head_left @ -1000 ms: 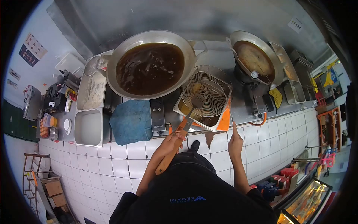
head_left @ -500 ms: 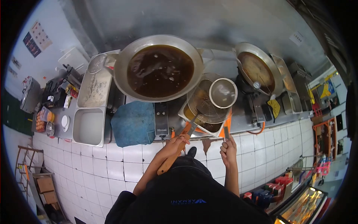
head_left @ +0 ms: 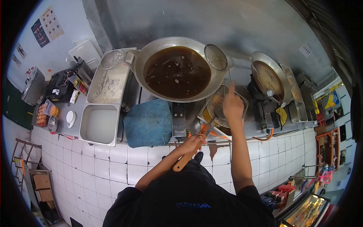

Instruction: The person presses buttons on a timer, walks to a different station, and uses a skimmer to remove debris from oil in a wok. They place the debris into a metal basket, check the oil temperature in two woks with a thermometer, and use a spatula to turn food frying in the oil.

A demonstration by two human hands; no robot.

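My left hand (head_left: 192, 144) is closed around the long wooden handle (head_left: 183, 162) of a wire spider strainer. Its round coil basket (head_left: 226, 108) rests over a metal container at the counter's front edge. With my right hand (head_left: 233, 106) reaching forward, I grip the thin handle of a fine-mesh skimmer (head_left: 216, 57). The skimmer's round head is tilted and overlaps the right rim of a large wok (head_left: 140, 72) in this view. Dark brown oil (head_left: 177, 72) fills the wok, with pale bits floating on it.
A second wok (head_left: 281, 73) of oil with a thermometer stands to the right. Left of the big wok are a tray of white flour (head_left: 107, 85) and a pan of pale liquid (head_left: 99, 125). A blue cloth (head_left: 147, 123) drapes over the counter edge near the burner control (head_left: 178, 119).
My right hand has moved forward and up, carrying the fine-mesh skimmer from above the spider basket to the big wok's right rim. My left hand keeps its grip on the spider strainer.
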